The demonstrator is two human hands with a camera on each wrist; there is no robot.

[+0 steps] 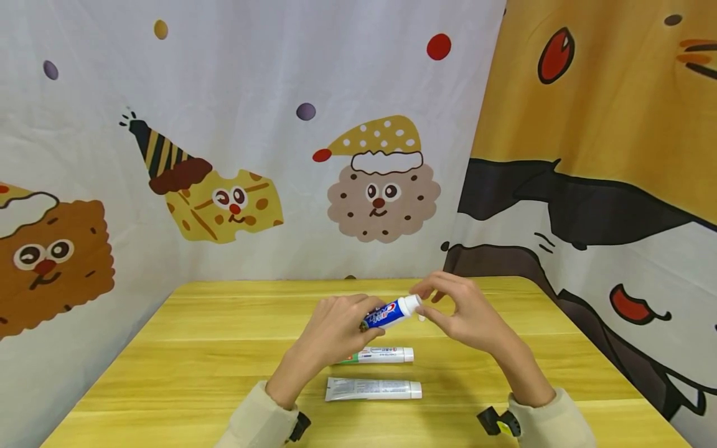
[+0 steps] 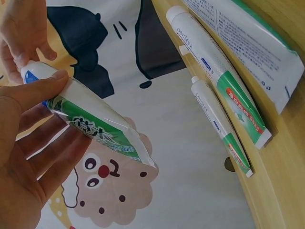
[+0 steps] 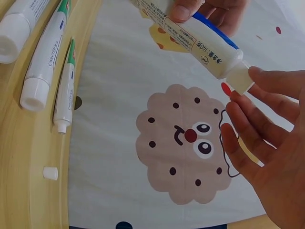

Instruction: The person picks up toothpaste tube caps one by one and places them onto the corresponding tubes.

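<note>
My left hand (image 1: 338, 320) grips a blue, green and white toothpaste tube (image 1: 386, 315), thumb on one side and fingers on the other. The tube is held above the table, tilted with its white cap (image 3: 239, 78) up and to the right. At that cap, my right hand (image 1: 467, 308) pinches with thumb and forefinger; its other fingers are spread. Below lie a white and green tube (image 1: 386, 355) and a silvery-white tube (image 1: 372, 389). A smaller white and green tube (image 2: 220, 125) with a bare narrow nozzle shows in the wrist views, hidden in the head view.
A small loose white cap (image 3: 50, 173) lies on the wooden table (image 1: 224, 361), beyond the small tube's nozzle. A printed cloth (image 1: 252, 93) with cartoon figures hangs behind the table and along its sides.
</note>
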